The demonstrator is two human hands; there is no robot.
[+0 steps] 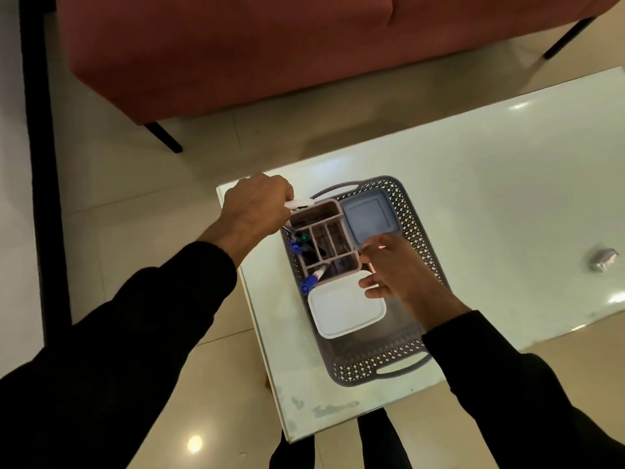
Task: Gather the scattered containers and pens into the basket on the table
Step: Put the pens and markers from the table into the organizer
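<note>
- Left hand (255,206) is pinching a white pen (299,203) over the pink organizer (323,236) inside the basket (414,231); it should be tipping the pen straight down into a slot.
- Right hand (392,265) is hovering with loose fingers beside the organizer, holding nothing, by the white container (345,308).

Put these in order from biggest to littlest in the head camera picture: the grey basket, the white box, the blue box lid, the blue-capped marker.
1. Grey perforated plastic basket
2-3. White square lidded box and blue square lid: look alike, lid partly hidden
4. Blue-capped white marker
</note>
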